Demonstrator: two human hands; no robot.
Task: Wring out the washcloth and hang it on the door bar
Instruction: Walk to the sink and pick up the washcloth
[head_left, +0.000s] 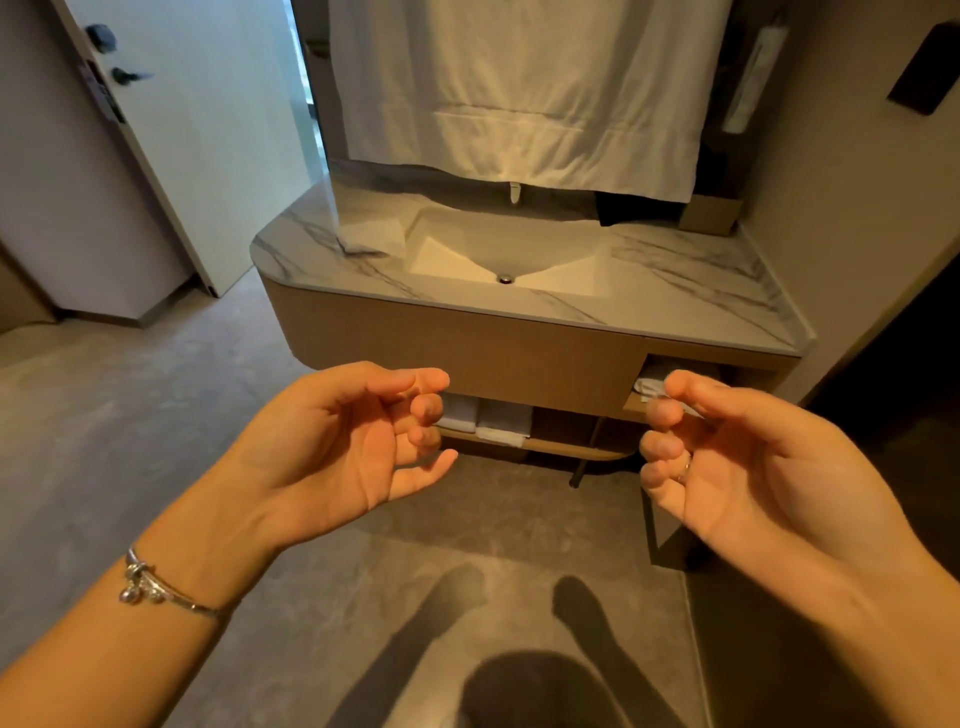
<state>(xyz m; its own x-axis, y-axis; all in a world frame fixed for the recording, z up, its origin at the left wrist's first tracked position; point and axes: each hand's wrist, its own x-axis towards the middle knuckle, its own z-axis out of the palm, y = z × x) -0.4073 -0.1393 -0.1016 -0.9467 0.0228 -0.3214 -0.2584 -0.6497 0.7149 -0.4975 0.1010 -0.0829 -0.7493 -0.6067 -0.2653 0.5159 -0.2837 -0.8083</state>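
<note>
My left hand (353, 447) and my right hand (737, 457) are held up palm-inward in front of the vanity, fingers loosely curled and apart, with nothing in either. A folded white cloth (371, 236) lies on the marble counter at the left of the sink (509, 260); it may be the washcloth. A large white towel (519, 88) hangs above the sink. The white door (208, 130) stands open at the left, with a dark handle. No door bar shows in this view.
The wood-fronted vanity (467, 353) has a lower shelf with folded white towels (483, 421). A brown box (709, 213) sits at the counter's back right. Walls close in on both sides. Grey floor stretches below my hands.
</note>
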